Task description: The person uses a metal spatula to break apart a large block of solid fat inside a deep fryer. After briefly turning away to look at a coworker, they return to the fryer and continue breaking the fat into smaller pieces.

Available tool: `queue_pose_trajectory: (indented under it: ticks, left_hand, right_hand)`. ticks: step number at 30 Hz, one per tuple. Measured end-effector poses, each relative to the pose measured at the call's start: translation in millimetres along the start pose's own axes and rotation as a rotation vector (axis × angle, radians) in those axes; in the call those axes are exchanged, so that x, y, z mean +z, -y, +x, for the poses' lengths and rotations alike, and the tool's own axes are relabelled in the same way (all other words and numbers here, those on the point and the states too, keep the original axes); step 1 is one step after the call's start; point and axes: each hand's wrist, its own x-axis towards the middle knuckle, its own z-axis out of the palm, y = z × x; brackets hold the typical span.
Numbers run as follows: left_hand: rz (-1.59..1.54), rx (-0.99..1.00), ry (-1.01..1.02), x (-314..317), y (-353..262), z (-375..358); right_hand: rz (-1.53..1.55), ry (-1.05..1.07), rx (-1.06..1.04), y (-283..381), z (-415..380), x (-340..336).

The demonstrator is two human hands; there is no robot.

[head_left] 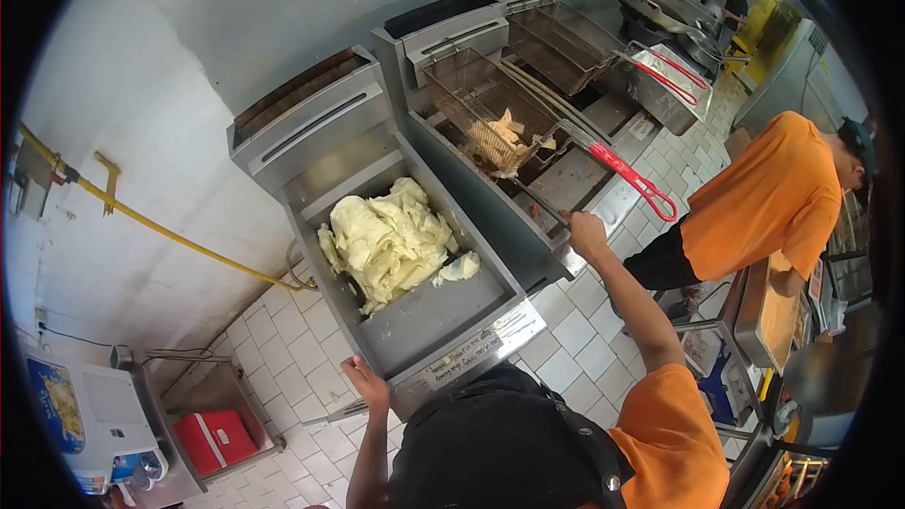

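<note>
My right hand (588, 236) is closed around the handle of a long, thin metal tool (539, 201). The far end of that tool reaches towards a wire fry basket (452, 90) with a red handle, and its tip is hard to make out. Golden fried pieces (509, 130) lie in the basket, which sits over the middle fryer (471, 165). Beside the front left corner of the left fryer (514, 320), my left hand (365, 384) has its fingers loosely extended and holds nothing visible. Pale yellow solid fat (391, 240) is heaped in that fryer's tank.
More fry baskets (561, 47) rest at the back, near a metal box (671, 94). A co-worker in an orange shirt (764, 203) bends over a tray (768, 316) at right. A yellow hose (170, 236) crosses the left wall; a red box (215, 443) stands below.
</note>
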Motion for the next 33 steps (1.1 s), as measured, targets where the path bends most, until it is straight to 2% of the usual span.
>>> queue_pose_trajectory:
  ticks: [11,18,26,33]
  left_hand:
    - [-0.012,0.024,-0.004,-0.1,2.8,0.3]
    - [-0.005,-0.004,0.013,-1.0,-2.0,0.7]
    - [0.024,-0.018,0.013,-1.9,0.4,1.6]
    - [-0.004,-0.023,0.027,0.7,14.3,5.0]
  right_hand:
    - [-0.026,-0.019,0.014,3.0,2.3,10.8]
    - [-0.002,-0.071,-0.026,-6.4,-57.7,-19.4]
    - [0.071,-0.059,0.058,-22.0,-131.9,-37.3]
    - [0.079,-0.135,0.083,-15.4,-180.5,-72.4]
